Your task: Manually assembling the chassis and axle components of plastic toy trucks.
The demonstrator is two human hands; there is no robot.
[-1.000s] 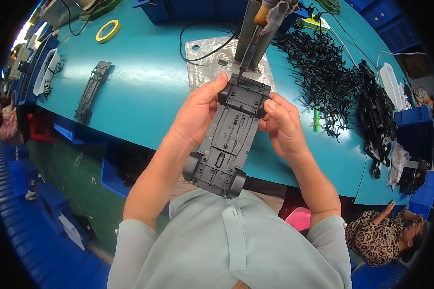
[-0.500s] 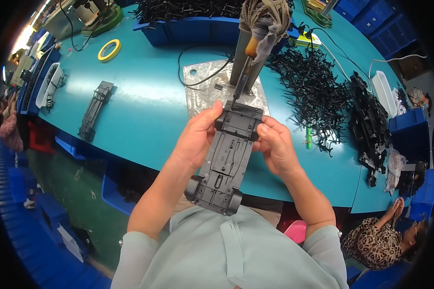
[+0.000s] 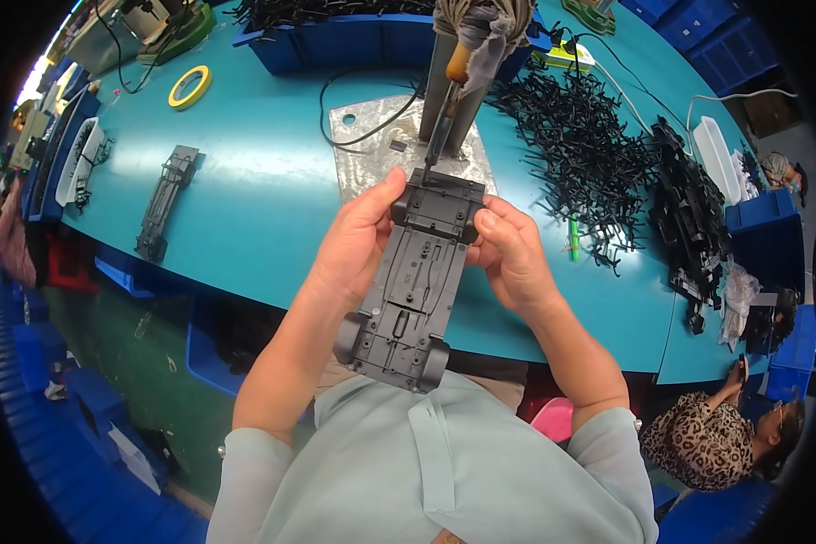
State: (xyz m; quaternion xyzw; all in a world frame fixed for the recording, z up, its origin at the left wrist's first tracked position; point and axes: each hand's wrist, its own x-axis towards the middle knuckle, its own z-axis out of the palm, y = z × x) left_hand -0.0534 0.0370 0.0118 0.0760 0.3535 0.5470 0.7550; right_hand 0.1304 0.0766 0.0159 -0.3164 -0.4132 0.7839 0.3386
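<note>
A black plastic toy-car chassis point(image 3: 417, 272) is held between both my hands, its far end raised over the bench edge and its near end close to my body. My left hand point(image 3: 358, 240) grips its far left side, thumb along the edge. On the far right side, my right hand point(image 3: 515, 249) pinches it with thumb and fingers. A soldering-iron-like tool point(image 3: 442, 127) with an orange handle hangs on an upright post, its tip at the chassis's far left corner; whether it touches I cannot tell. Beneath lies a scuffed metal plate point(image 3: 363, 154).
Left on the teal bench are another black chassis point(image 3: 166, 204) and a yellow tape roll point(image 3: 190, 88). Right are a heap of thin black parts point(image 3: 585, 154) and stacked black chassis point(image 3: 689, 218). A blue bin point(image 3: 335, 59) stands behind; a co-worker point(image 3: 703, 444) sits lower right.
The whole view has shifted slightly, so bench things appear further left and up. Both hands keep their hold on the chassis, its far end still by the tool tip.
</note>
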